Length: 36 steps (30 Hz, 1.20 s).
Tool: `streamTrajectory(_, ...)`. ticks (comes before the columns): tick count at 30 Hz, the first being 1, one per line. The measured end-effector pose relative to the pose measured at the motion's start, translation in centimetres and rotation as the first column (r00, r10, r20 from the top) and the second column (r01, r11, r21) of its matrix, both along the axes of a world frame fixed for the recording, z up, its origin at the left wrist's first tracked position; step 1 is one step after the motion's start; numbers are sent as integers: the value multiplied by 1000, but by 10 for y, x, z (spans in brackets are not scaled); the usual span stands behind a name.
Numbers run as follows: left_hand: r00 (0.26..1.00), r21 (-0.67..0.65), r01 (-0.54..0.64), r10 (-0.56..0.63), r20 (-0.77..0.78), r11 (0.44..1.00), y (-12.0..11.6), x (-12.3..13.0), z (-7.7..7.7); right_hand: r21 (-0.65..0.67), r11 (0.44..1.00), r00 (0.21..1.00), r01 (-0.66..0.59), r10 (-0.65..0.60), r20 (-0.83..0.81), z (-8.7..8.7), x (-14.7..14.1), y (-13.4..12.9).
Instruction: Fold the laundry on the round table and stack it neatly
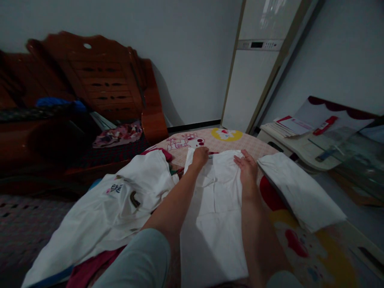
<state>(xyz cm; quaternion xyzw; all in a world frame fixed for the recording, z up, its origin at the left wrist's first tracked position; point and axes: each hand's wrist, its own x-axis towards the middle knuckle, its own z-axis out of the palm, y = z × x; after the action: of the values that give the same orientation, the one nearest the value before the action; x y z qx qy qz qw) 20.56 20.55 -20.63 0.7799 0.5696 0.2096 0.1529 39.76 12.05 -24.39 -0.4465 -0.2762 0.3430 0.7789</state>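
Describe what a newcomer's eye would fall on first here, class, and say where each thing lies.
Probably the bright white garment in the centre, with the left hand and right hand at its far end. Next, perhaps, the glossy carved wooden seat at upper left, then the red-and-yellow patterned cover beneath the clothes.

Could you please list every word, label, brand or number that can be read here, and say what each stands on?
No text can be read with certainty.
White garment at left: dark print, too blurred.
Control panel on the tall white unit: marks too small.
Papers on the side table: any print too small.
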Motion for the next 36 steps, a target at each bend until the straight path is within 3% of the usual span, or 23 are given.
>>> streamTrajectory(7, 999, -42, 34, -36, -35, 999, 6, 12, -16, -28, 1000, 1000, 13, -13, -9, -5, 4, 6)
streamTrajectory(14, 998, -8, -60, 60, -13, 998, 12, 22, -7, 14, 1000, 999, 21, -21, 31, -4, 3, 5)
streamTrajectory(20, 1000, 28, 3, -3, -12, 1000, 0, 28, -5, 40, 999, 972, -35, 25, 232, 0, -4, 4)
streamTrajectory(24, 997, 18, 38, -36, -67, 999, -6, 26, -6, -92, 988, 984, -123, 133, 115, -6, -11, 8)
streamTrajectory(27, 985, -55, 122, -128, -112, 991, -4, 14, -6, -204, 976, 988, -76, 101, 113, -14, -13, 10)
streamTrajectory(29, 988, 6, 149, -149, -38, 989, -4, -3, -5, -213, 975, 980, -63, 101, 173, -17, -12, 11)
streamTrajectory(32, 994, 114, -15, 2, 113, 993, -11, -38, -6, -212, 975, 966, -66, 116, 232, -16, -11, 10)
streamTrajectory(34, 973, 80, -184, 170, 157, 980, -19, -61, -10, -207, 975, 955, -75, 130, 265, -13, -12, 9)
streamTrajectory(36, 952, 14, -261, 256, 166, 965, -27, -78, -16, -186, 978, 943, -93, 147, 299, -9, -15, 7)
